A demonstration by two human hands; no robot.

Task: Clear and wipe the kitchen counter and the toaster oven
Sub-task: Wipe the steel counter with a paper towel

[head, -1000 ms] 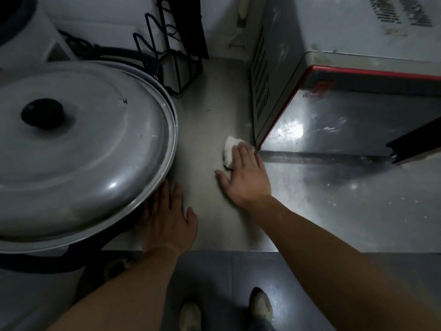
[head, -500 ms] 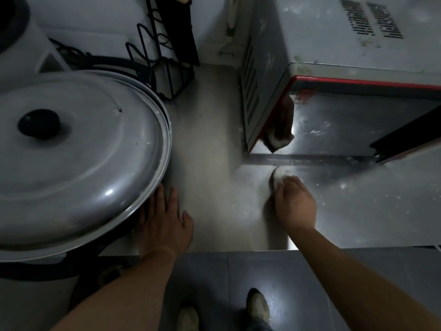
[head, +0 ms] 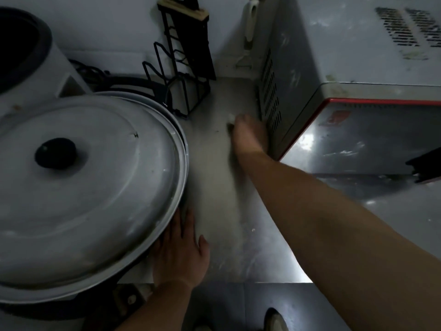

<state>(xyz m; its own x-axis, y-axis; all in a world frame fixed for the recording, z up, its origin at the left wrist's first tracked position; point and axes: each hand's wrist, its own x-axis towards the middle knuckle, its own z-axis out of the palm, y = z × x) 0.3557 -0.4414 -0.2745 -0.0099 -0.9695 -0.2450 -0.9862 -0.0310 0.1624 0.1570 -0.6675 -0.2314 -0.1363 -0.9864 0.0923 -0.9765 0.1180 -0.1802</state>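
Change: the right hand is now lying deep in the gap beside the toaster oven, having left the oven's front.
Cloth: a white cloth is peeking out just beyond the fingertips, on the counter.
Right grip: blurred; cannot tell whether it is closing on the cloth.
Left grip: the left hand is resting flat, fingers straight, against the pot lid.

Blurred right hand beside the toaster oven, covering nearly all of a white cloth; grip not discernible. Left hand with fingertips tucked out of sight under the big lid. Oven cut off by the right edge, lid by the left.
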